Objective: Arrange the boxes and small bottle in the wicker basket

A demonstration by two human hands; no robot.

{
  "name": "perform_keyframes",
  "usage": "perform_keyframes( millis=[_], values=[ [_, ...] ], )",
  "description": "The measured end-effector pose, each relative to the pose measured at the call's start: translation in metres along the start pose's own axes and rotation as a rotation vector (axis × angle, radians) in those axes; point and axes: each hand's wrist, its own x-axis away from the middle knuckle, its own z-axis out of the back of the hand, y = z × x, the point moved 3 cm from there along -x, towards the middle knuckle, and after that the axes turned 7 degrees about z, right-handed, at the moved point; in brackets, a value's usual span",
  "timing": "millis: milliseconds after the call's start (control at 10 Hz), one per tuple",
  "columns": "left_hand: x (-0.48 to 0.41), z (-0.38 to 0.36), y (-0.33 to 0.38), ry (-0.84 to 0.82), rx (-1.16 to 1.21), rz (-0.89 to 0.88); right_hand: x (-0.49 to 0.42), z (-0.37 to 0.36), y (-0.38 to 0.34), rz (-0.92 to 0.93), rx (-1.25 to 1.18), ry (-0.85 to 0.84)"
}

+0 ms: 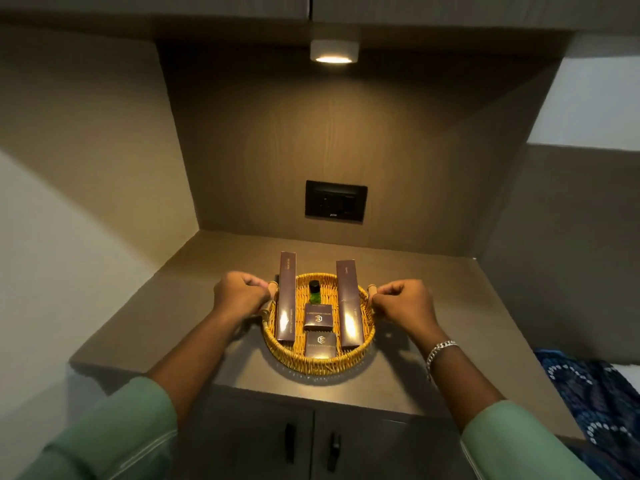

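A round yellow wicker basket (313, 363) sits on the brown counter near its front edge. Inside lie two long maroon boxes, one at the left (286, 296) and one at the right (348, 303), both sticking out over the far rim. Between them lie two small square maroon boxes, one farther (318, 317) and one nearer (321, 344). A small green bottle with a black cap (314, 291) lies behind them. My left hand (239, 295) is closed around the basket's left handle (269, 299). My right hand (403, 301) is closed at the right handle (372, 289).
A black switch panel (335, 201) is set in the back wall under a small ceiling lamp (334, 51). Side walls close in the counter (214, 271) on both sides. Cabinet doors with black handles (289, 438) are below. Blue patterned fabric (595, 400) lies at the right.
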Motion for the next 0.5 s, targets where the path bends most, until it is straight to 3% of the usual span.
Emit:
perform_keyframes(
  millis=[200,300,500],
  values=[
    [-0.046,0.014,0.003,-0.086,0.023,-0.051,0.006,-0.031,-0.028,-0.071,0.054,0.123],
    [-0.052,0.015,0.005,-0.125,0.012,-0.067,0.006,-0.033,-0.034,-0.088,0.085,0.103],
    [-0.016,0.026,0.019,-0.129,-0.144,-0.346,0.037,-0.025,-0.063,0.012,0.265,0.08]
  ],
)
